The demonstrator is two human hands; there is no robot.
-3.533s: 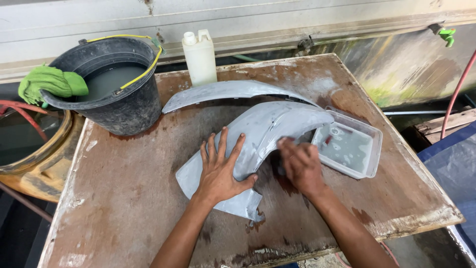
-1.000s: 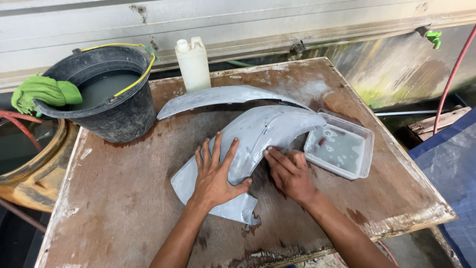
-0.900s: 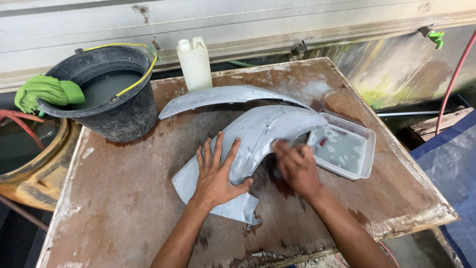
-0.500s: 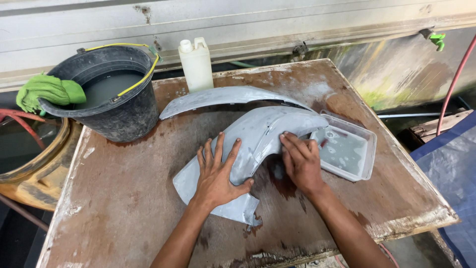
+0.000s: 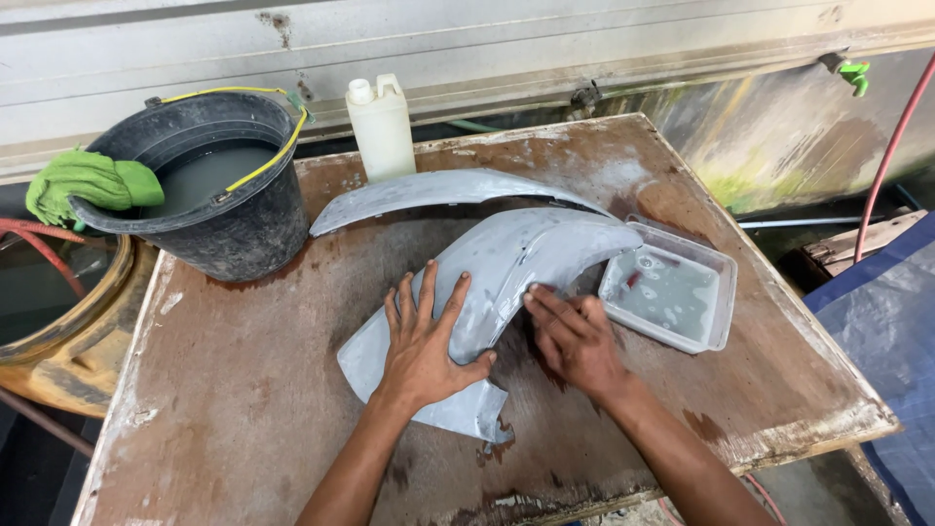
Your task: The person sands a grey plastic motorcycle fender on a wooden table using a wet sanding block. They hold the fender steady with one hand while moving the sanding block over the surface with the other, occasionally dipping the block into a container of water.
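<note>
My left hand [image 5: 426, 346] presses flat, my right hand [image 5: 577, 336] rubs open-palmed on the grey fender [image 5: 521, 258]: light, stiff, probably wet-slick.

Black bucket [image 5: 234, 219] of murky water, green cloth [image 5: 88, 180], white jug [image 5: 382, 127], perhaps plastic.

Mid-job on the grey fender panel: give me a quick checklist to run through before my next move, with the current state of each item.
1. Left hand flat on the grey fender panel, pinning it: ok.
2. Right hand at the panel's inner edge, fingers pressed down; whether it holds a pad or paper: cannot tell.
3. Clear tray beside the right hand holds water: ok.
4. Black bucket upright with water, green cloth draped on its rim: ok.
5. Second grey panel lies apart, behind the first: ok.
6. White bottle upright; cap closed: cannot tell.
</note>
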